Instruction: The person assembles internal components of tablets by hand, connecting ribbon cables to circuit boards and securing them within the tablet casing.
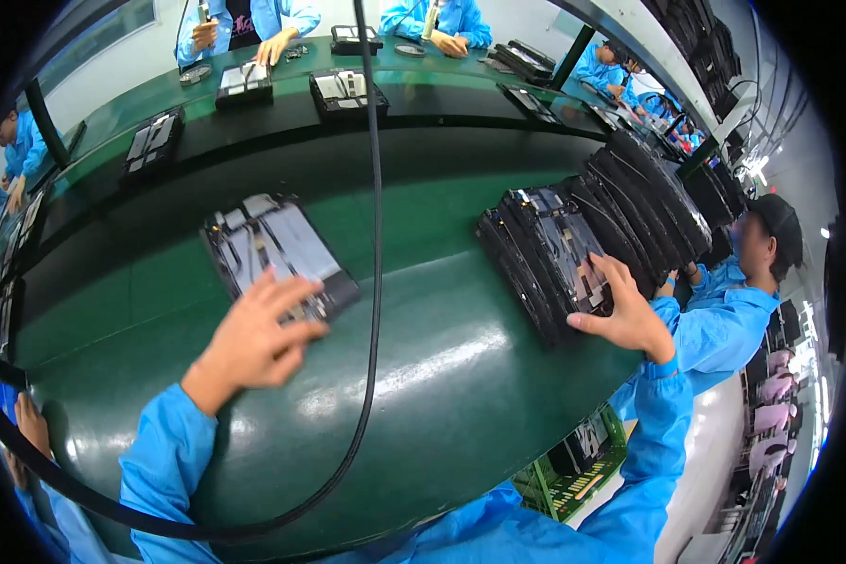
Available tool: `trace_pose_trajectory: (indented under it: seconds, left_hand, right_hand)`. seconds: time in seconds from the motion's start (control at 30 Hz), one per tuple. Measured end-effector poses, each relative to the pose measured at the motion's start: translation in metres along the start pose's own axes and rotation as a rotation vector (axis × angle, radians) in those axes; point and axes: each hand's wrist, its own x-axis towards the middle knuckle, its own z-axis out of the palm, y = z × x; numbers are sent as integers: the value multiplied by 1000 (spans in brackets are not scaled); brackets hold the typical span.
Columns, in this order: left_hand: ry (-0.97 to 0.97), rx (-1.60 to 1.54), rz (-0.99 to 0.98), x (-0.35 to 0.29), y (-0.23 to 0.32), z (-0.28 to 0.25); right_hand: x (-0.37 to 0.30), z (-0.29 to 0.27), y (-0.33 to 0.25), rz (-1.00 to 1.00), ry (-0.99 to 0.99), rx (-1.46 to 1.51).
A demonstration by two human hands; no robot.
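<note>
A tablet-like device with its back off point(296, 235) lies on the green table, showing a pale battery panel, ribbon cables and a dark frame. My left hand point(263, 329) is over its near edge with the fingers apart; whether the fingertips press on it I cannot tell. To the right, similar dark devices lean in a row. My right hand point(630, 315) lies over the near end of one opened device point(559, 226), its fingers on the inner face and its thumb spread toward the lower corner. Both hands look open.
A black cable point(376, 207) hangs across the view and loops near my left arm. Beyond, a dark belt point(432, 103) carries several devices. More dark units point(649, 197) stand behind my right hand. A green crate point(587, 479) sits below the table edge. Co-workers in blue surround the line.
</note>
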Motion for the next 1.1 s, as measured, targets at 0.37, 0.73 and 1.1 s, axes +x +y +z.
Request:
trace_pose_trajectory:
  seconds: [0.37, 0.73, 1.1]
  left_hand:
    - [260, 165, -217, -26, -52, -18]
    - [362, 178, -156, -25, -34, -19]
    - [620, -247, -126, -28, 72, 14]
  right_hand:
    - [-24, 12, -5, 57, 347, 356]
    - [-27, 22, -21, -272, 750, -378]
    - [-79, 93, -182, -1017, 507, -383]
